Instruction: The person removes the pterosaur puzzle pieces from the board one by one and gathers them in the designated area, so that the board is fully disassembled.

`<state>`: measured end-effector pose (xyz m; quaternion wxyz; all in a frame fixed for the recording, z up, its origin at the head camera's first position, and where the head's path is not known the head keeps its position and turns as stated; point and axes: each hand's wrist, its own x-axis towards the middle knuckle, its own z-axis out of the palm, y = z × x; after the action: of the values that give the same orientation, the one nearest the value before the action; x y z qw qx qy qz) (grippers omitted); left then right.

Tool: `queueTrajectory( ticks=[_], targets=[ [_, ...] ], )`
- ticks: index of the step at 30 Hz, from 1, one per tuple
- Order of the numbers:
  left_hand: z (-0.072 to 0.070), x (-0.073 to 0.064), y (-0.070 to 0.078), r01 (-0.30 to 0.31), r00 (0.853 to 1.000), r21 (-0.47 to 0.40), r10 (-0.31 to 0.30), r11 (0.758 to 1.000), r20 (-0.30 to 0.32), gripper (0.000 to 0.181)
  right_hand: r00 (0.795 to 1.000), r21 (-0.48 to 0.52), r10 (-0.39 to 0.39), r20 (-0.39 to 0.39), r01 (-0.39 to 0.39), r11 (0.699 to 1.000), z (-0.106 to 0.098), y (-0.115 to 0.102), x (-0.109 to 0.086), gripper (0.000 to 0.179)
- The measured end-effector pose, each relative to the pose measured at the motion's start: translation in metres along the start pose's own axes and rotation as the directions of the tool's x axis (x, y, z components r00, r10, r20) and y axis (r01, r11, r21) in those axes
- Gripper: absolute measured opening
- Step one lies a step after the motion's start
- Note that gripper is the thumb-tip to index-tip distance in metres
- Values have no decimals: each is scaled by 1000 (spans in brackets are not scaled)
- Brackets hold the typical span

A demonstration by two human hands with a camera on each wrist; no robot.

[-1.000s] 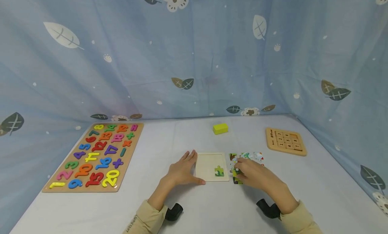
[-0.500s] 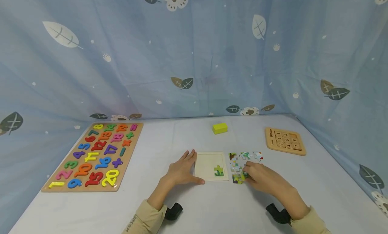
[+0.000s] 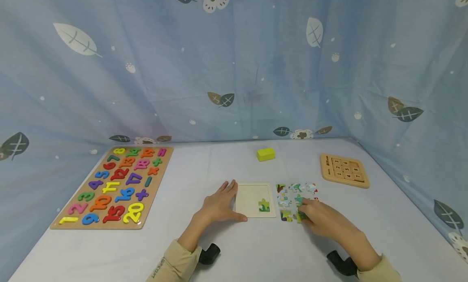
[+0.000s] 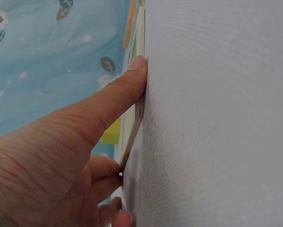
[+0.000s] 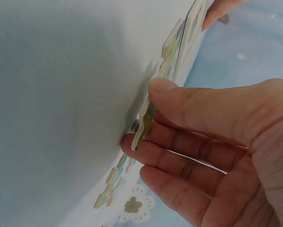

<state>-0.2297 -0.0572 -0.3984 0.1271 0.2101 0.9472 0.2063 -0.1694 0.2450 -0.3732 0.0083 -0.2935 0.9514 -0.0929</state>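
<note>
My left hand [image 3: 219, 204] rests on the table at the left side of a shallow wooden puzzle tray [image 3: 248, 200]. Its thumb lies at the tray's near left corner, and the other fingers stretch along the left edge. One green jigsaw piece [image 3: 264, 205] lies in the tray's lower right. Right of the tray, my right hand [image 3: 323, 217] reaches over a group of loose jigsaw pieces [image 3: 286, 215]. Between its thumb and fingers it pinches a green jigsaw piece [image 5: 142, 130], tilted on edge in the right wrist view. The hand covers part of the group.
A large board of coloured numbers [image 3: 155, 184] lies at the left. Behind the tray sits a yellow block [image 3: 265, 154]. A small wooden board with number tiles [image 3: 329, 170] is at the back right, and a blue patterned curtain [image 3: 252, 70] hangs behind the table.
My right hand has shifted right across the loose pieces, away from the tray, uncovering more of them. The left hand and the tray stay put.
</note>
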Motion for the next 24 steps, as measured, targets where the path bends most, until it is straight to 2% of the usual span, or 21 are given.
queueTrajectory(
  ticks=[16, 24],
  targets=[
    [2, 1, -1, -6, 1000, -6, 6, 1000, -4, 110, 999, -46, 31, -23, -32, 998, 4, -3, 1, 12],
    [0, -1, 1, -3, 1000, -6, 3, 1000, -4, 110, 999, -55, 18, -44, -20, 998, 5, -4, 1, 13]
  ],
)
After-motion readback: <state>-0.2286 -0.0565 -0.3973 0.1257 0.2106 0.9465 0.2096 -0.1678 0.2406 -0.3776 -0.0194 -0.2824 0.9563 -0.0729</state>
